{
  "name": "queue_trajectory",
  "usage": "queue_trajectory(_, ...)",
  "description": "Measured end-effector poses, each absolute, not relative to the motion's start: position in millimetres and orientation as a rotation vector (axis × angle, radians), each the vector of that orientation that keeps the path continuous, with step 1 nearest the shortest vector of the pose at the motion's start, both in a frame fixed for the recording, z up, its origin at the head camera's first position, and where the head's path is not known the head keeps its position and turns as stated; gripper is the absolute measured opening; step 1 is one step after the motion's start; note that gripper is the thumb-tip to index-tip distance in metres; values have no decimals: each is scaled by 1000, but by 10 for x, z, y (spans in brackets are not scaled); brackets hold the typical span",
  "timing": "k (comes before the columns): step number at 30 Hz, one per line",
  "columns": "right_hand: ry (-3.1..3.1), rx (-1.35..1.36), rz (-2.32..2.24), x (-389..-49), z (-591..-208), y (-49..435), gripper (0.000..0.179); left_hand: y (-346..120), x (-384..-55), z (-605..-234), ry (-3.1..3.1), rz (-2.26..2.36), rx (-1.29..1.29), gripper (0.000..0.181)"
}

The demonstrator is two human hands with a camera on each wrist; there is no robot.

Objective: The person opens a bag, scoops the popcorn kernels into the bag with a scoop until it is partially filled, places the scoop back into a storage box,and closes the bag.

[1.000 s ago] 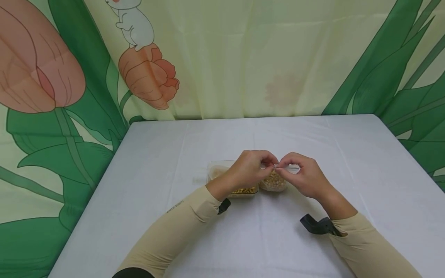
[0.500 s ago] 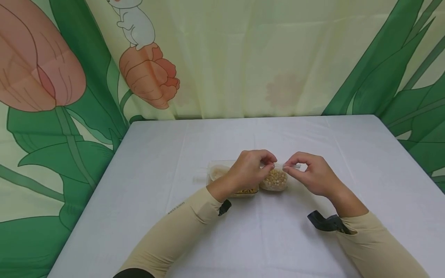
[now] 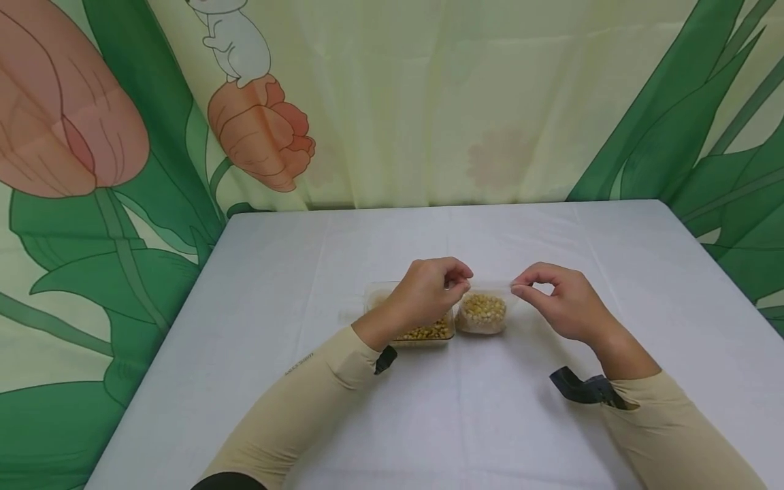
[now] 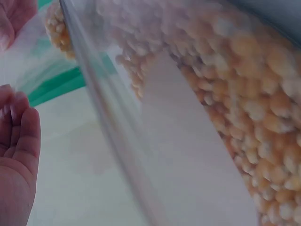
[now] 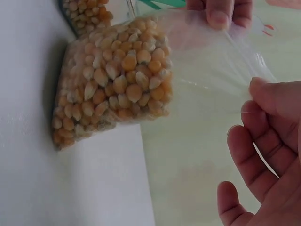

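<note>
A clear plastic zip bag holding corn kernels stands on the table, its bare upper part stretched flat between both hands. My right hand pinches one top corner between thumb and index finger, the other fingers loosely bent. At the opposite corner my left hand pinches the bag's top edge; its fingertips show at the top of the right wrist view. Beneath the left hand sits a clear rectangular container with corn kernels in it. The left wrist view shows kernels through its wall, and a pale scoop-like piece.
A white cloth covers the table. Behind its far edge hangs a curtain printed with tulips and a white rabbit. A black wrist strap sticks out below the right wrist.
My right hand has slid rightward along the bag's top edge, away from the left hand. The left hand has shifted slightly left, so the bag's top now stretches wide between them.
</note>
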State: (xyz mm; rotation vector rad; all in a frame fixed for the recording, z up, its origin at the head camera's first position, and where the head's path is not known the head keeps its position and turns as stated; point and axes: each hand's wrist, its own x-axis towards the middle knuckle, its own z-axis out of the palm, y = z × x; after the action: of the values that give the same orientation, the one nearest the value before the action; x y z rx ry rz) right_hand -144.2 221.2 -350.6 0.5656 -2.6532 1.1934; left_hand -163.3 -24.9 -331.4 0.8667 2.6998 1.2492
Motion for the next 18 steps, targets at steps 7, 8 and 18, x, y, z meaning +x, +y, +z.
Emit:
queue_trajectory(7, -2653, 552, 1222, -1477, -3511, 2195, 5, -369, -1627, -3323, 2722, 1241, 788, 12)
queue_trajectory(8, -2654, 553, 1228, -1474, -3516, 2189, 5, -378, -1623, -3326, 2719, 1241, 775, 12)
queue_trajectory(18, -2650, 515, 1245, -1429, -3568, 2166, 9, -406, -1619, -3352, 2693, 1274, 710, 15)
